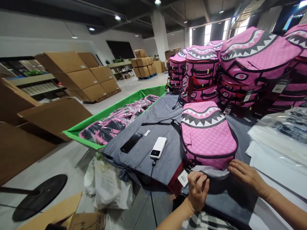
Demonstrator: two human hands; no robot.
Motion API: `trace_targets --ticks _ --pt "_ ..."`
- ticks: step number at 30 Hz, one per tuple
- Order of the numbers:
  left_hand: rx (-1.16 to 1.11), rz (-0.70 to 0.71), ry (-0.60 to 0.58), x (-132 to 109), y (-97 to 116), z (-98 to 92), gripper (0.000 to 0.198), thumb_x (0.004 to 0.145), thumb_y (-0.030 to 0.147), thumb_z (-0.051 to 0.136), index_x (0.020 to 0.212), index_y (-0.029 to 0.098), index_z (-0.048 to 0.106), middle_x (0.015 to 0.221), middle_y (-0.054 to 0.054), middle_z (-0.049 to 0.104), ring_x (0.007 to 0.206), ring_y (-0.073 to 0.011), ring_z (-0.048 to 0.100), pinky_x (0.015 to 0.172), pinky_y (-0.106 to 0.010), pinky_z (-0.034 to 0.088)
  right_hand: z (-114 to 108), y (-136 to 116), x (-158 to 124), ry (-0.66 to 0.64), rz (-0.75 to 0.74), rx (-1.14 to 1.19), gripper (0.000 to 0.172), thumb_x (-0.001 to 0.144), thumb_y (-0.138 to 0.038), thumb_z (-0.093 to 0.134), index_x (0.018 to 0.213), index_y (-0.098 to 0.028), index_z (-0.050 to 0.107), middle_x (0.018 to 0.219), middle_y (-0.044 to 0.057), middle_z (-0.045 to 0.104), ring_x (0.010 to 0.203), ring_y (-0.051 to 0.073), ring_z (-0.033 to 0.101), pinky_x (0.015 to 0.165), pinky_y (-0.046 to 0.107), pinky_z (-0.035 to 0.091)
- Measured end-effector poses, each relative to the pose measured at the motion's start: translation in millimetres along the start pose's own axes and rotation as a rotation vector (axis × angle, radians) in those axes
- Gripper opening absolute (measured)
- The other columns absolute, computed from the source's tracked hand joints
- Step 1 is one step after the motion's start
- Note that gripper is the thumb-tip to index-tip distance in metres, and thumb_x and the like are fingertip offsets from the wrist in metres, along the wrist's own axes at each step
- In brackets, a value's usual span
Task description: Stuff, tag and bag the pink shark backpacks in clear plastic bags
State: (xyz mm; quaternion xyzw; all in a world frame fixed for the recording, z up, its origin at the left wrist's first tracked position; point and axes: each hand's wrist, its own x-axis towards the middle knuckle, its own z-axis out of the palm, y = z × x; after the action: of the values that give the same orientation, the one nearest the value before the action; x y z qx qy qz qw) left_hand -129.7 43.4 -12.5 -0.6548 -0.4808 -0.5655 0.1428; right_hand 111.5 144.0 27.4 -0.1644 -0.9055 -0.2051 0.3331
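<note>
A pink backpack (208, 137) with a black-and-white shark-tooth band lies flat in front of me on the grey-covered table (144, 163). A translucent plastic bag (212, 172) shows at its near end, its edge bunched between my hands. My left hand (198, 190) has curled fingers pinching the left side of that plastic. At the near right corner of the backpack, my right hand (247, 175) grips the other side of the plastic, its thumb mostly hidden. A white barcode tag (183, 178) hangs beside my left hand.
Stacked pink backpacks (201, 73) stand behind. A white power bank (158, 147) with a cable and a black phone (131, 142) lie left. Plastic sheets (280, 153) are piled right. A green bin (96, 145) of wrapped backpacks adjoins the table; cartons (79, 76) stand beyond.
</note>
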Motion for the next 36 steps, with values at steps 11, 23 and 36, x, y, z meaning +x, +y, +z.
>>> trace_targets --ticks 11,23,36 --pt "0.177 -0.031 -0.012 5 -22 22.2 0.022 0.102 0.03 0.048 0.109 0.014 0.061 0.11 -0.013 0.058 0.11 -0.0238 0.057 0.093 -0.04 0.057 -6 -1 8 0.0 -0.043 -0.058 0.015 0.099 -0.013 0.048 0.098 -0.015 0.063 0.098 0.009 0.071 0.095 0.021 0.069 0.086 0.038 0.06" --pt "-0.098 0.665 -0.36 50 -63 10.3 0.022 0.094 0.014 0.052 0.073 0.014 0.061 0.088 -0.008 0.065 0.075 -0.0134 0.06 0.073 -0.025 0.058 7 10 13 -0.192 -0.14 0.138 0.029 0.099 -0.008 0.034 0.077 -0.018 0.052 0.084 0.006 0.064 0.076 0.016 0.058 0.071 0.029 0.049" --pt "-0.229 0.373 -1.134 167 -57 -31.0 0.019 0.088 0.028 0.074 0.094 0.016 0.061 0.086 -0.001 0.063 0.084 -0.0141 0.057 0.071 -0.022 0.043 -56 42 92 -0.424 0.029 0.531 0.028 0.098 -0.045 0.054 0.089 -0.019 0.053 0.078 0.003 0.059 0.07 0.015 0.054 0.063 0.027 0.039"
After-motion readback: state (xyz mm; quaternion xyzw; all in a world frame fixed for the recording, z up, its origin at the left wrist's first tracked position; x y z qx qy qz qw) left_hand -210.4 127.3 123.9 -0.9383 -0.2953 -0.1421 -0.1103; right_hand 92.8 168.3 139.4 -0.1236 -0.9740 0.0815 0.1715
